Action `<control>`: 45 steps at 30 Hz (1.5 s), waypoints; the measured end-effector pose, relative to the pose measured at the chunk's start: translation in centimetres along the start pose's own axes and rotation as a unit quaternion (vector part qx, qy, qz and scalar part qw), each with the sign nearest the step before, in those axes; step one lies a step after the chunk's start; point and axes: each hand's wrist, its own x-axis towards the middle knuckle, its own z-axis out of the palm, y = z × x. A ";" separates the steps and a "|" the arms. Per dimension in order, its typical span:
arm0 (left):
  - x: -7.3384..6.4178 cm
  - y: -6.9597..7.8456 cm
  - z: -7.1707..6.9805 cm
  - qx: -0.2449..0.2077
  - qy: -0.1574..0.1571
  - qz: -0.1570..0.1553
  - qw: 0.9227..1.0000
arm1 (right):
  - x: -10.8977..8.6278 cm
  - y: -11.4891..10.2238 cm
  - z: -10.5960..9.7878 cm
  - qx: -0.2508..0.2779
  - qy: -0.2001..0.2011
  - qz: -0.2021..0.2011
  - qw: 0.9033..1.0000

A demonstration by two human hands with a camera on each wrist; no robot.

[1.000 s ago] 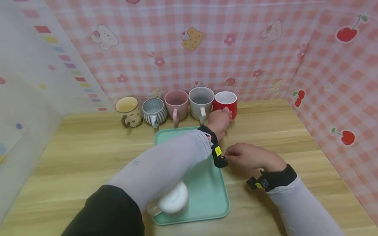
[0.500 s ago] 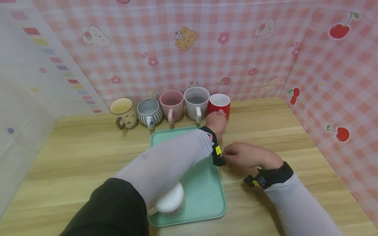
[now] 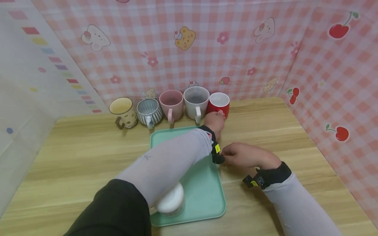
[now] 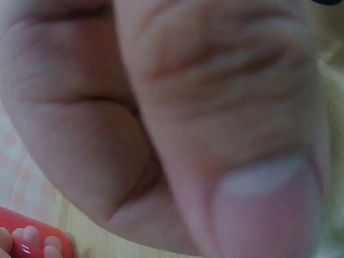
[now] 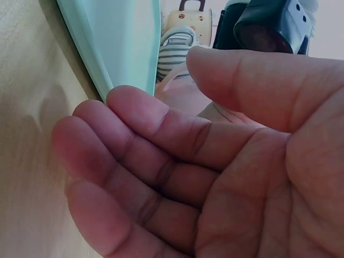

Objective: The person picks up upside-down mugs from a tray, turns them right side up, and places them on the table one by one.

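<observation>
In the head view a red mug (image 3: 219, 104) with a white inside stands at the right end of a row of mugs. My left hand (image 3: 214, 123) reaches across the tray to its near side. Small in the corner of the left wrist view, the left fingertips (image 4: 32, 236) grip the red handle. My right hand (image 3: 251, 155) is just beside the left wrist, over the table right of the tray. Its fingers (image 5: 97, 134) are loosely bent and hold nothing. The right thumb and fingers fill most of the left wrist view.
A grey-white mug (image 3: 196, 101), a pink mug (image 3: 171, 103), a striped cup (image 3: 149, 113) and a yellow mug (image 3: 124, 113) line the back wall. A white-topped cup (image 3: 170, 199) with a handle sits on the green tray (image 3: 203, 196), partly under my left sleeve.
The head view has shifted slightly, then steadied. The red mug has moved a little left, closer to the grey-white mug, with my left hand on it. The right hand stays nearly still.
</observation>
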 end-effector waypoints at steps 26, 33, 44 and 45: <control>-2.9 3.8 -4.0 0.276 -0.118 0.063 0.952 | 0.2 -0.7 0.0 -0.028 -0.002 0.004 1.000; -4.5 5.7 -6.9 0.338 -0.208 0.163 0.903 | 0.0 -0.5 0.2 -0.028 0.004 -0.003 1.000; -6.9 8.1 -14.4 0.414 -0.184 0.284 0.845 | 0.3 -0.9 0.6 -0.022 0.003 -0.007 1.000; -7.0 8.0 -15.3 0.414 -0.172 0.298 0.843 | 0.3 -1.0 0.7 -0.022 0.004 -0.007 1.000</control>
